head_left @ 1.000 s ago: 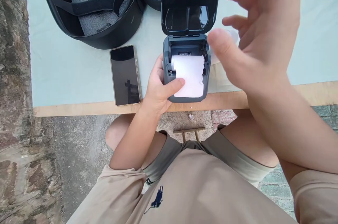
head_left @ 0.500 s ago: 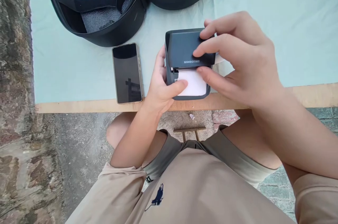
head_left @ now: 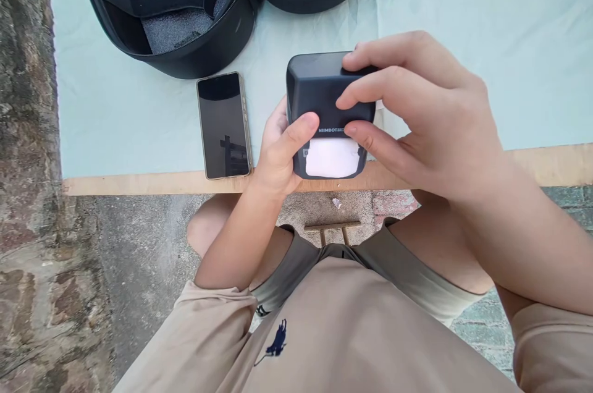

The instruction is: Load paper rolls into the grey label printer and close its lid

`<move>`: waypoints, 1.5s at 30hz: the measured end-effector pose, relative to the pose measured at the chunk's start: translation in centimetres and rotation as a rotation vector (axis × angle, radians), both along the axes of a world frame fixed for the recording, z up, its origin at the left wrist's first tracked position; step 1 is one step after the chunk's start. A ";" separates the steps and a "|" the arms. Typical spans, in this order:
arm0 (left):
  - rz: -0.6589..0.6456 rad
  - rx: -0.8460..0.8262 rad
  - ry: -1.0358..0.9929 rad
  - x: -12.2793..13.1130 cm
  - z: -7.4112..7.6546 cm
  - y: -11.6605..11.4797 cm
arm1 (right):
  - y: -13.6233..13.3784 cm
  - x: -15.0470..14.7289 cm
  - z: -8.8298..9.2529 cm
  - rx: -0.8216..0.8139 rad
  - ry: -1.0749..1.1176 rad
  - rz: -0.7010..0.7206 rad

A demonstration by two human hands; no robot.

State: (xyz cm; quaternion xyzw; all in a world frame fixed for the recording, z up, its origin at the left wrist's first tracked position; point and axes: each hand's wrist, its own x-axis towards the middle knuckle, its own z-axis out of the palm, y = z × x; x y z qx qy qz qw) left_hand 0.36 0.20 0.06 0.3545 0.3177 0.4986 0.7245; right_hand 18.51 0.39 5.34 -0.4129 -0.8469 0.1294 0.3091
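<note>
A dark label printer (head_left: 308,93) with "NIIMBOT" lettering is held above the table's front edge. White label paper (head_left: 331,157) sticks out at its front, below the lid. My left hand (head_left: 282,152) grips the printer's left side, its thumb pressing on the lid's lower left and its other fingers mostly hidden behind. From the right, my right hand (head_left: 417,102) holds the lid, with fingertips on its top and thumb at its lower right. The lid lies down over the printer's body.
A phone (head_left: 223,126) with a dark screen lies left of the printer. Behind it stands an open black case (head_left: 208,50) with grey foam and a strap inside. Pale cloth covers the table (head_left: 463,127), whose wooden edge (head_left: 139,185) faces me. A stone wall (head_left: 28,195) rises at the left.
The printer's lid has come down toward me, covering more of the white paper. My left thumb has moved from the paper up onto the lid. My right hand stays on the lid.
</note>
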 end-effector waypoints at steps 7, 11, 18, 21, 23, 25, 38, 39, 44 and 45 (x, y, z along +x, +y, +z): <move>0.019 -0.005 0.050 0.1 0.3 -0.1 | 0.3 0.5 0.4 -0.047 -0.040 0.026; 0.046 -0.051 -0.035 0.5 0.4 0.1 | 0.6 0.8 0.6 -0.026 0.043 0.047; 0.142 -0.172 0.057 0.8 -0.1 0.3 | 1.0 1.2 0.4 -0.012 0.045 0.027; 0.163 -0.165 0.117 0.8 0.0 0.3 | 1.0 1.3 0.3 0.003 0.032 0.038; 0.172 -0.139 0.123 0.7 -0.1 0.3 | 1.0 1.3 0.3 0.005 0.029 0.046; 0.183 -0.120 0.133 0.5 -0.3 0.4 | 1.0 1.4 0.4 0.002 0.020 0.047; 0.137 -0.050 0.039 0.2 0.5 0.7 | 0.6 0.6 0.5 -0.030 0.151 0.031; 0.133 -0.036 0.034 0.2 0.5 0.6 | 0.5 0.4 0.6 -0.010 0.180 -0.018; -0.014 -0.071 -0.047 0.3 0.3 0.2 | 0.1 -0.3 2.0 -0.022 0.294 -0.368; -0.013 -0.078 -0.062 0.3 0.2 0.1 | 0.3 -0.4 2.3 -0.055 0.293 -0.370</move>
